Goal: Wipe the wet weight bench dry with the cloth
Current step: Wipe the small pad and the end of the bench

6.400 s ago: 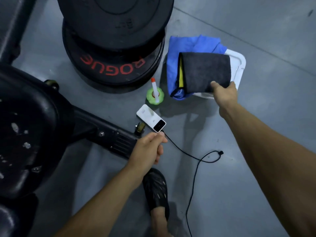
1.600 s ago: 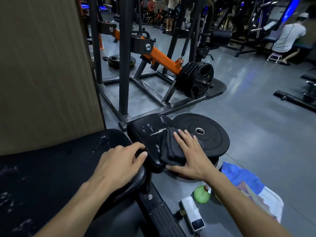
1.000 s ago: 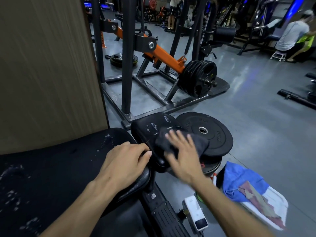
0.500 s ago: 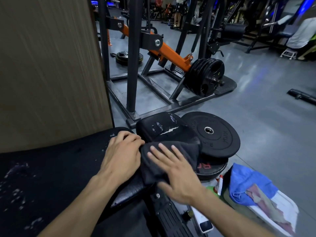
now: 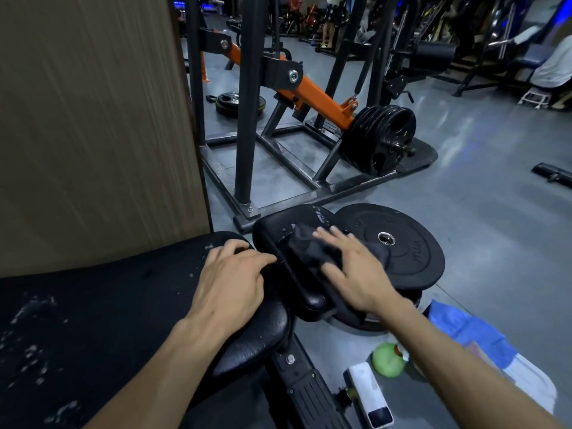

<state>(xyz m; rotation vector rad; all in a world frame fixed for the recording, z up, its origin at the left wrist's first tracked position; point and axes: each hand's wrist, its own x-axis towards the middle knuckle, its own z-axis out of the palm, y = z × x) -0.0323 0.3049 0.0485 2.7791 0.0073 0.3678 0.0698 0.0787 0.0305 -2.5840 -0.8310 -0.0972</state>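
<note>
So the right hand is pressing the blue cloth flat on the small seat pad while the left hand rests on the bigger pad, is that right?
Not quite: the cloth under the right hand is dark grey, not blue. The blue cloth lies on the floor to the right. The rest holds: the seat pad is being pressed, and the left hand rests on the bigger pad. The head view shows it.

Left forearm [image 5: 161,360], right forearm [image 5: 458,360] bare, sleeveless; no gloves.
</note>
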